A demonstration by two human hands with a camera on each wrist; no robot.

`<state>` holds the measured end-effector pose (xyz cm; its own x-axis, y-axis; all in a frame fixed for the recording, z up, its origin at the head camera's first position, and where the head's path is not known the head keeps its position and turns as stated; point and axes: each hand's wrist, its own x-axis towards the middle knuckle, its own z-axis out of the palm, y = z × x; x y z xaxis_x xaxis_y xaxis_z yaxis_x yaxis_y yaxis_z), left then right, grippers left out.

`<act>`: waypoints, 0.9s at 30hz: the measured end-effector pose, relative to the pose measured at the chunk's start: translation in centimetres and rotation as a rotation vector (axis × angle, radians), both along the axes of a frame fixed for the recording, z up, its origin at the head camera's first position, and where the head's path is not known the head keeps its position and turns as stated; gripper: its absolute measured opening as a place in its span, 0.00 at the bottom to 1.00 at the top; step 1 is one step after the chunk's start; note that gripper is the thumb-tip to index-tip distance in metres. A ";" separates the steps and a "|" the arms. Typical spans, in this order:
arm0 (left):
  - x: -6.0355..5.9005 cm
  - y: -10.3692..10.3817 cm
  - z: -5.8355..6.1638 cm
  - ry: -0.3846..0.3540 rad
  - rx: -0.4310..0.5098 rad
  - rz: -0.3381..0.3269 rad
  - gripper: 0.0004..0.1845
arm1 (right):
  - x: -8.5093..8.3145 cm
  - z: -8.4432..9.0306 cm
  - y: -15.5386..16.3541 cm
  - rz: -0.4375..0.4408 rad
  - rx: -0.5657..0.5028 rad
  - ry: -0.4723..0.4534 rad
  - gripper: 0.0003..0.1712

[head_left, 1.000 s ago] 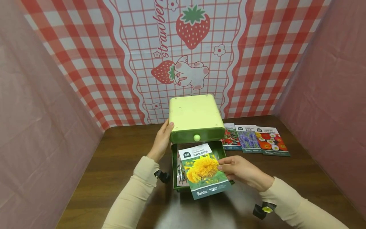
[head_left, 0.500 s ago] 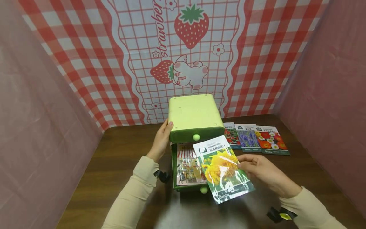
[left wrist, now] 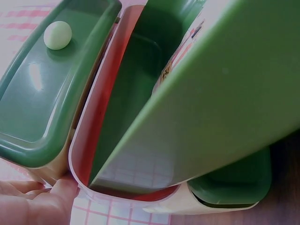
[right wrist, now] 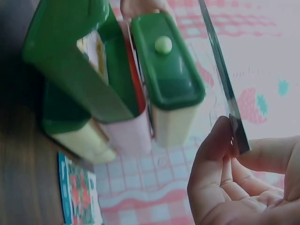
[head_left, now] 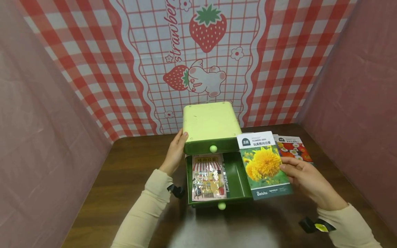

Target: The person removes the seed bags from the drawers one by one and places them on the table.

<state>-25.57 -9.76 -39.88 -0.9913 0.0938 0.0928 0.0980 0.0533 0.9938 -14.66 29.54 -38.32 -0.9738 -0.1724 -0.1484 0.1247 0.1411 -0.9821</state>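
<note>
Pinching seed packet (head_left: 265,164): right hand (head_left: 310,182) | left hand (head_left: 175,153): fingers straight, touching drawer box (head_left: 211,125)

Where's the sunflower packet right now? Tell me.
In the head view the sunflower packet is held by the right hand, right of the open drawer, over the packets on the table.

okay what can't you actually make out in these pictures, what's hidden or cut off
- Seed packets on the table, head view: the sunflower packet in the right hand covers all but one.
- Lower part of the sticker pack in the open drawer, head view: glare blurs it.
- Left hand, left wrist view: cut off by the corner; only fingertips show.
- Sunflower packet, right wrist view: edge-on, front unseen.
</note>
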 end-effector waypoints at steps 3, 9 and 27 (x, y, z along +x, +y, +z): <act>0.0 0.0 0.0 -0.009 -0.009 0.006 0.36 | -0.5 -0.6 0.8 -0.007 -0.137 -0.018 0.12; 0.0 -0.1 0.0 -0.015 -0.014 0.005 0.37 | -1.8 -2.0 1.7 -0.094 -0.222 -0.110 0.09; 0.1 0.0 0.1 -0.020 -0.012 0.012 0.38 | -4.9 -9.4 0.9 -0.165 0.447 -0.049 0.27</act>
<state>-25.50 -9.79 -39.83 -0.9939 0.0829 0.0721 0.0777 0.0661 0.9948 -19.60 30.43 -47.70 -0.9727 0.0756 -0.2192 0.2258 0.5230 -0.8219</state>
